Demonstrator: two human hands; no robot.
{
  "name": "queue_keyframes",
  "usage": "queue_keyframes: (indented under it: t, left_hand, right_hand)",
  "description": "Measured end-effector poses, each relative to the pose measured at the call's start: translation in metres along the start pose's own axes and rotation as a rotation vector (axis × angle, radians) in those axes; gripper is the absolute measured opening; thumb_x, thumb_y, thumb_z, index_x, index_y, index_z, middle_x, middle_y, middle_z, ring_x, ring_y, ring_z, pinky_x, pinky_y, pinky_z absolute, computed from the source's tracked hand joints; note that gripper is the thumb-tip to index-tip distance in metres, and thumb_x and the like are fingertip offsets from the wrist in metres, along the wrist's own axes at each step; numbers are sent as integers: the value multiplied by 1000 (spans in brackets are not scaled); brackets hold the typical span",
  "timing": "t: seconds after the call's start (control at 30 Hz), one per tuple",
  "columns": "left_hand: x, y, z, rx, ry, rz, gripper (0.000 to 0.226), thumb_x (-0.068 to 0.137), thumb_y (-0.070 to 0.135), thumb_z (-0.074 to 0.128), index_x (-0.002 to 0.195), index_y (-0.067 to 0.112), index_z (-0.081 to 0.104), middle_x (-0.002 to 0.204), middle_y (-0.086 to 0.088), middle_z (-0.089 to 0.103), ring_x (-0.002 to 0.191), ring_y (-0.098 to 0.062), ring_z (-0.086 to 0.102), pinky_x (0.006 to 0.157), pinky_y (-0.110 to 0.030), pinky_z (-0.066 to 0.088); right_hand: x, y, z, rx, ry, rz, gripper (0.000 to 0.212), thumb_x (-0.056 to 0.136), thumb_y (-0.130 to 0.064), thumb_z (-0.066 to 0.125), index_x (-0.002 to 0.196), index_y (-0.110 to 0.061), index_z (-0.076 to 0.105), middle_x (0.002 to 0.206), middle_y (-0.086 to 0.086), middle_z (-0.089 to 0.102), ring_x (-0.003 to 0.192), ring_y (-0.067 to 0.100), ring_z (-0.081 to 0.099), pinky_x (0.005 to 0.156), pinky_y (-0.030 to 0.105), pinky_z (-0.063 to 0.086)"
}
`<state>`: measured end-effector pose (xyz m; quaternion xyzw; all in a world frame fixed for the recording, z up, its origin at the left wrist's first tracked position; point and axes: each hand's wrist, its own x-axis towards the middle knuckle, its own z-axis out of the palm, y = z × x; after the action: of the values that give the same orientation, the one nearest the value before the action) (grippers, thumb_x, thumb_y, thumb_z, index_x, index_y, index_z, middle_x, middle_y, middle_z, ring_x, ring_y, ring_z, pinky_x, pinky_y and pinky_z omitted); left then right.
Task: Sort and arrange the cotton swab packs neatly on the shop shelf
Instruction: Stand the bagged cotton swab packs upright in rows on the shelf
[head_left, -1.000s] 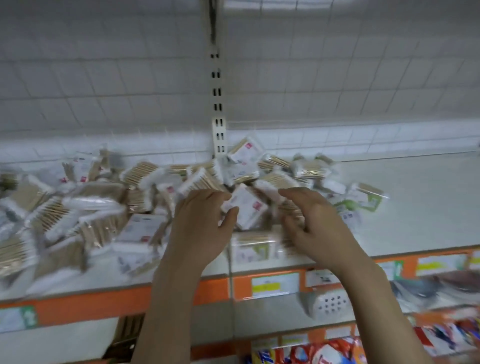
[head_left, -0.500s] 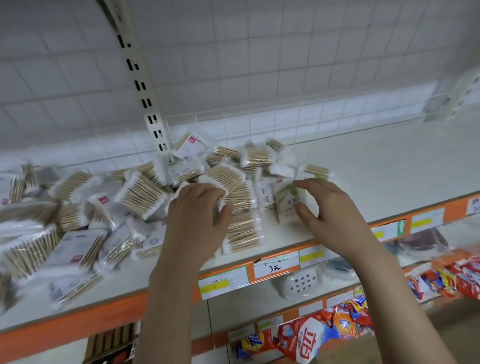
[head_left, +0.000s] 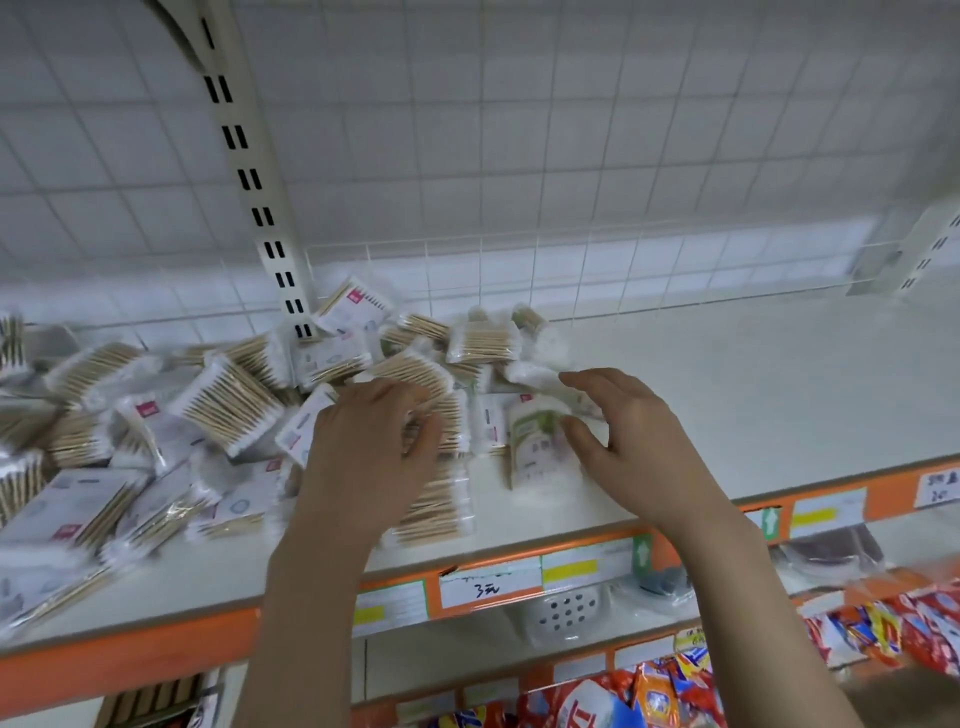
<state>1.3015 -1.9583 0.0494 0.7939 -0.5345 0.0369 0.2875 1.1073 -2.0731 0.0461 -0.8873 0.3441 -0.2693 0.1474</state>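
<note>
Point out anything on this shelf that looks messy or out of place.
The cotton swab packs lie in a jumbled heap on the left of the shelf, tilted and overlapping at all angles. One green-labelled pack, by the right hand, stands out among the red-labelled ones.

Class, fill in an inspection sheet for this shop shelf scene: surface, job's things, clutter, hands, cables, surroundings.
Surface: white shelf, orange front edge, bare to the right.
Job's things: cotton swab packs heaped untidily on the left; green-labelled pack stands beside the heap.
Clutter: price labels on the edge.
Hands: left hand rests on the heap, fingers curled into the packs; right hand open at the green-labelled pack.
Cables: nothing seen.
Surroundings: wire grid back panel, slotted upright, snack packets on lower shelves.
</note>
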Motion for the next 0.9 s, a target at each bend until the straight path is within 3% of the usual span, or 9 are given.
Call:
queue_keyframes:
  t: [0.13,0.23,0.5,0.6,0.67,0.8,0.9]
  left_hand:
    - [5,32,15,24,4,-2,28,89,35,49,102,15,65,96,-1,65,94,-25,57,84,-38,44]
    - [8,67,28,30,28,-32,39,82,36,45,103,11,66,95,-8,66,90,-30,58,81,-39,47]
    - [9,109,48,73,78,-85,35,80,30,50,102,9,67,96,-8,66,89,-32,61,79,-44,49]
    - [13,110,44,70,116,-99,26,80,15,63,105,8,67,101,-10,66,93,-34,60,82,-41,48]
    - [21,105,37,86,109,-112,36,76,6,66,112,8,64,110,-11,63,101,-34,56,86,-40,46]
    - [41,84,21,158,63,-129,50,76,5,66,124,10,56,123,-9,57,117,-30,48,95,-38,41]
    - [58,71,16,186,12,-149,49,75,8,65,123,14,56,120,-5,57,115,-28,48,92,-36,42]
  right_hand:
    - [7,33,-15,6,-49,-43,38,86,-12,57,125,-11,56,121,3,58,109,22,53,89,19,36]
    - [11,64,-31,-1,-70,-81,38,87,-12,58,124,-11,56,121,4,58,109,23,53,86,12,30]
    - [18,116,-45,44,-130,-136,39,92,-22,52,131,-17,50,129,-4,53,118,13,46,87,6,23]
    - [26,115,-42,61,-145,-171,40,92,-23,51,131,-18,50,129,-6,52,119,12,45,88,6,23]
    - [34,112,-40,69,-151,-197,40,92,-24,52,131,-18,49,130,-6,52,119,11,44,88,7,23]
    - [51,109,-38,72,-152,-195,43,91,-27,53,133,-22,46,131,-10,49,121,9,42,90,9,23]
    - [62,112,-42,56,-151,-153,45,91,-29,53,135,-23,44,134,-11,47,123,8,39,92,12,23]
